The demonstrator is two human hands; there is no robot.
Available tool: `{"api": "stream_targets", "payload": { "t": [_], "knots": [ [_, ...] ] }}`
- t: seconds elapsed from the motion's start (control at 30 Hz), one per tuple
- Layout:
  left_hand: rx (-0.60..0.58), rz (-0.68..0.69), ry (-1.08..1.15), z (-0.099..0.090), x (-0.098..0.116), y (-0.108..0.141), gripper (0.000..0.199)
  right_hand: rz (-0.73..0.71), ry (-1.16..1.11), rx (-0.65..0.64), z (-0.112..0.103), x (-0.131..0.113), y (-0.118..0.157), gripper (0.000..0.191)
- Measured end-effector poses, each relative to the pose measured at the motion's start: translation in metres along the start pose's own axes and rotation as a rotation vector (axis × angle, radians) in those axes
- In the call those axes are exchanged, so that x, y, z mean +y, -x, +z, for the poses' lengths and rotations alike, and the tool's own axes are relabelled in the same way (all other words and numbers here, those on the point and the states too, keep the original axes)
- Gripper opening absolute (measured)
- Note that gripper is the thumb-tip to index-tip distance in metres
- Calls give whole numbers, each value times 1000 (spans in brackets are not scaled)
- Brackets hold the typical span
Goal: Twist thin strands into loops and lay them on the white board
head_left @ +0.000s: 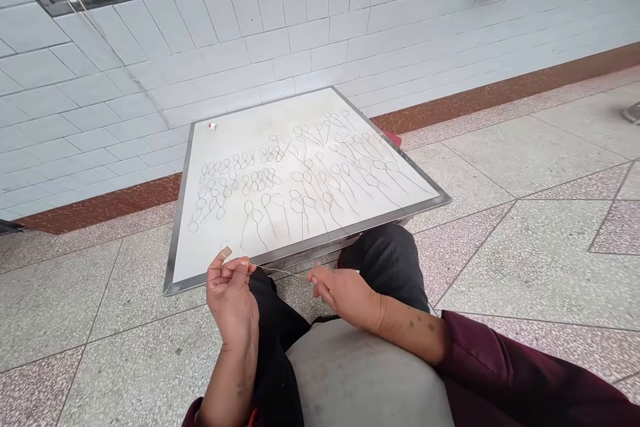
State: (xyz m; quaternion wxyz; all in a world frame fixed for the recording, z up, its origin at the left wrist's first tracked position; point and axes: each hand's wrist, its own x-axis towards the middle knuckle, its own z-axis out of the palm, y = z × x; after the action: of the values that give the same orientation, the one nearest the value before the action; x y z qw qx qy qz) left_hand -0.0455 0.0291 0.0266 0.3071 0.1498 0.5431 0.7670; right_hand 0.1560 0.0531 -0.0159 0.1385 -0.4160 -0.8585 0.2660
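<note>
My left hand (233, 290) is at the near left edge of the board, thumb and fingers pinched on a thin pale strand (281, 271), wire or cord. A small loop of it shows by the raised finger, which has a tan bandage (226, 252) on its tip. The strand runs taut across to my right hand (345, 293), which is closed around its other end; that end is hidden in the fingers. In front, looped strands (305, 200) with loose tails lie on the white board (260, 120), and figure-eight ones (260, 180) lie in rows farther left.
The board has a grey metal rim (425, 203) and stands against a white tiled wall (280, 33). A small white-and-red object (213, 127) sits in its far left corner. My knees are under the near edge. Speckled tile floor (500, 240) surrounds it.
</note>
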Motion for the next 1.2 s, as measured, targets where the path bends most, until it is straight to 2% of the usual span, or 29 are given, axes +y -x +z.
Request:
{"api": "stream_targets", "payload": {
  "t": [0.07, 0.13, 0.2, 0.27, 0.47, 0.7, 0.97, 1.2],
  "knots": [
    [-21, -1, -16, 0, 2, 1, 48, 35, -50, 83, -10, 6, -3, 27],
    [-51, -8, -35, 2, 1, 4, 49, 3, -76, 203, -18, 6, -9, 30],
    [-80, -15, -53, 6, -1, 9, 48, -118, -78, 298, -21, 1, -17, 27],
    [-101, -20, -69, 10, -4, 13, 48, -234, -47, 330, -17, -7, -24, 23],
    [-124, -29, -87, 16, -6, 18, 48, -284, 38, 325, 7, -18, -37, 20],
    [-101, -69, -103, 20, -10, 16, 48, -273, 79, 360, 15, -17, -41, 9],
    [-154, -154, -140, 26, -23, 8, 50, -160, 100, 319, 7, -6, -34, 11],
    [-233, -197, -162, 40, -36, 13, 51, -40, 92, 285, -4, 6, -31, 11]
  ]
}}
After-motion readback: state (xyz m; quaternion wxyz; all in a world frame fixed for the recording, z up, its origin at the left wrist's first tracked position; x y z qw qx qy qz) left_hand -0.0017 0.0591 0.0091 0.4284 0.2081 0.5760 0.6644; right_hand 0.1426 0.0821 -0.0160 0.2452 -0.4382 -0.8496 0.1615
